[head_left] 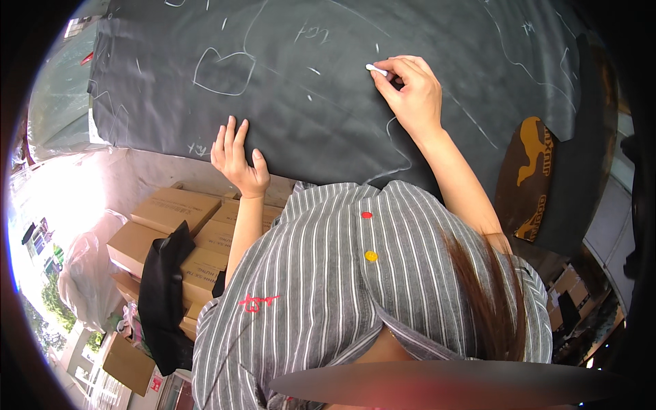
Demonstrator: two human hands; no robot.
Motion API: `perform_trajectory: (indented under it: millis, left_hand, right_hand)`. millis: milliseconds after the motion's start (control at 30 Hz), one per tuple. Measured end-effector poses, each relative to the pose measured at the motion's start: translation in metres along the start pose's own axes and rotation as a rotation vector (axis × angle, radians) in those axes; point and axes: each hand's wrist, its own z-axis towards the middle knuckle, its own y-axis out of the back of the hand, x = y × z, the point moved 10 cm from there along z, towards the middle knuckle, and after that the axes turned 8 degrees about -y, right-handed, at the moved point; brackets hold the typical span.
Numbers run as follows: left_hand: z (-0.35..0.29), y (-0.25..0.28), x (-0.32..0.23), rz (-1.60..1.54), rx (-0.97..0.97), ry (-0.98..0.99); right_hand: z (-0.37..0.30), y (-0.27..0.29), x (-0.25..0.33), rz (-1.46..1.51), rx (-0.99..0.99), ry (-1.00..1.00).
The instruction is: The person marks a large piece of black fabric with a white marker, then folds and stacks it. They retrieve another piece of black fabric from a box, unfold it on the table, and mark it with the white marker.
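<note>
A wide black sheet (307, 133) of smooth, slightly creased material lies spread before me. My right hand (415, 92) pinches a short white piece of chalk (372, 67) between thumb and fingertips, over the upper middle of the sheet. Whether its tip touches the surface I cannot tell. Near the sheet's front edge, my left hand (239, 160) rests with fingers stretched out and holds nothing. Above it, a rounded pocket-like chalk outline (224, 72) is drawn. Thin white lines, short dashes and small marks run across the rest of the sheet.
Several brown cardboard boxes (174, 208) are stacked below left, with a black cloth strip (164, 294) hanging over them. A whitish plastic bag (92, 270) is farther left. At right, a dark brown piece with an orange animal print (523, 178) lies by the sheet's edge.
</note>
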Motion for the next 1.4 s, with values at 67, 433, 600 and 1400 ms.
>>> perform_trajectory:
  millis: [67,433,600,1400]
  left_hand:
    - [0.002,0.000,-0.003,0.015,0.007,-0.012]
    - [0.001,-0.002,0.001,0.012,0.004,0.009]
    - [-0.001,-0.002,0.002,0.000,-0.004,0.030]
    - [0.002,-0.002,-0.006,0.009,-0.018,-0.044]
  right_hand:
    - [-0.001,0.000,0.001,-0.021,0.008,0.017]
    - [0.033,-0.024,0.017,0.010,0.000,0.040]
    - [0.042,-0.024,0.003,0.132,0.169,-0.140]
    - [-0.002,0.078,-0.088,0.452,-0.108,-0.350]
